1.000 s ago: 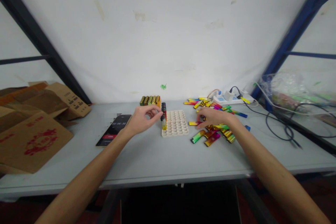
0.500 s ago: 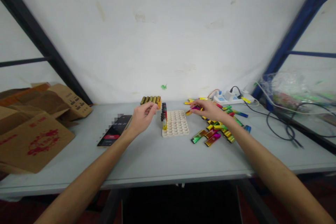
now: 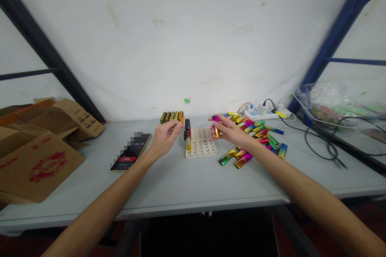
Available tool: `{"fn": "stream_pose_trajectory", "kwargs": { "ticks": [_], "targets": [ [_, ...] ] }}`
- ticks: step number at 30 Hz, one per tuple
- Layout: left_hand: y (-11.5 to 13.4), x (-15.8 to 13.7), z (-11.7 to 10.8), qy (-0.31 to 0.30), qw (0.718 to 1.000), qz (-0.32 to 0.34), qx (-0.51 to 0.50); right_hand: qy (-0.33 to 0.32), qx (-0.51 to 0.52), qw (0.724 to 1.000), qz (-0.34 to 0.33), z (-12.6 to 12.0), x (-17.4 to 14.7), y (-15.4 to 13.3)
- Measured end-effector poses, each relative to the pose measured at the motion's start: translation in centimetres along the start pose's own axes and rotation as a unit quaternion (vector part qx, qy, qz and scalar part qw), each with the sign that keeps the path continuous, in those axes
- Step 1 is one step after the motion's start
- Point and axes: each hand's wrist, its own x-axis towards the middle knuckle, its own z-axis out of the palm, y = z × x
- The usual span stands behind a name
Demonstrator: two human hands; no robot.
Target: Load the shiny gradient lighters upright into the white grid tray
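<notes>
Right hand point(image 3: 227, 129): fingers pinched around a purple-and-gold shiny case point(image 3: 217, 131), near upright, at centre of the frame by the white tray point(image 3: 200, 153). Left hand point(image 3: 164, 138): fingers curled narrow, left of centre; contents, if any, cannot be determined.

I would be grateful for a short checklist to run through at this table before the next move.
1. Right hand holds a purple-and-gold piece: ok, nearly upright in the fingers.
2. White tray has free holes: ok, many show right of the standing row.
3. Standing row is upright along the tray's left side: ok.
4. Left hand is clear of that row: cannot tell, the fingertips are very close.
5. Loose pieces are separated: not ok, many overlap.
</notes>
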Motion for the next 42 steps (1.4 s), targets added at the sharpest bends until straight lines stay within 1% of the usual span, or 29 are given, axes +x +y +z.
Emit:
{"fn": "stream_pose_trajectory", "kwargs": {
  "ticks": [3, 5, 9, 11, 13, 16, 19, 22, 26, 29, 32, 34, 37, 39, 42],
  "targets": [
    [-0.1, 0.0, 0.0, -0.005, 1.0, -0.005, -0.007, 0.002, 0.022, 1.0, -0.017, 0.5, 0.1, 0.1],
    [-0.2, -0.1, -0.1, -0.011, 1.0, -0.005, -0.011, 0.01, 0.016, 1.0, -0.013, 0.8, 0.1, 0.0],
    [-0.8, -0.3, -0.1, -0.024, 0.999, 0.006, -0.029, 0.046, -0.039, 0.998, 0.005, 1.2, 0.0, -0.1],
    [-1.0, -0.3, 0.0, -0.027, 0.999, 0.008, -0.039, 0.072, -0.092, 0.993, -0.003, 1.2, 0.0, 0.0],
    [-1.1, -0.4, 0.0, -0.023, 0.999, 0.005, -0.043, 0.1, -0.174, 0.979, -0.027, 1.0, 0.1, 0.3],
    [-1.2, -0.4, 0.0, -0.016, 0.998, -0.003, -0.053, 0.143, -0.3, 0.941, -0.065, 0.5, 0.3, 0.7],
    [-1.5, -0.4, 0.2, -0.015, 0.998, -0.005, -0.068, 0.17, -0.36, 0.915, -0.067, 0.2, 0.3, 0.8],
    [-1.7, -0.4, 0.2, -0.014, 0.998, -0.005, -0.066, 0.188, -0.373, 0.907, -0.053, 0.2, 0.3, 0.9],
    [-1.5, -0.4, 0.2, -0.017, 0.998, -0.003, -0.055, 0.189, -0.358, 0.913, -0.044, 0.3, 0.5, 1.1],
    [-1.0, -0.4, 0.0, -0.02, 0.999, 0.0, -0.037, 0.189, -0.367, 0.909, -0.047, 0.3, 0.6, 1.2],
    [-0.6, -0.3, -0.1, -0.019, 1.0, 0.004, -0.011, 0.18, -0.374, 0.908, -0.062, 0.4, 0.5, 1.1],
    [-0.5, -0.3, 0.0, -0.011, 1.0, 0.009, 0.001, 0.155, -0.378, 0.91, -0.074, 0.5, 0.4, 1.0],
    [-0.3, -0.2, 0.3, 0.017, 1.0, 0.017, 0.002, 0.083, -0.37, 0.919, -0.109, 0.6, 0.3, 1.0],
    [-0.2, -0.2, 0.5, 0.035, 0.999, 0.015, -0.007, 0.034, -0.35, 0.929, -0.119, 0.7, 0.3, 1.1],
    [0.4, -0.1, 0.6, 0.036, 0.999, 0.023, -0.019, -0.022, -0.297, 0.951, -0.084, 0.9, 0.1, 1.2]
  ]
}}
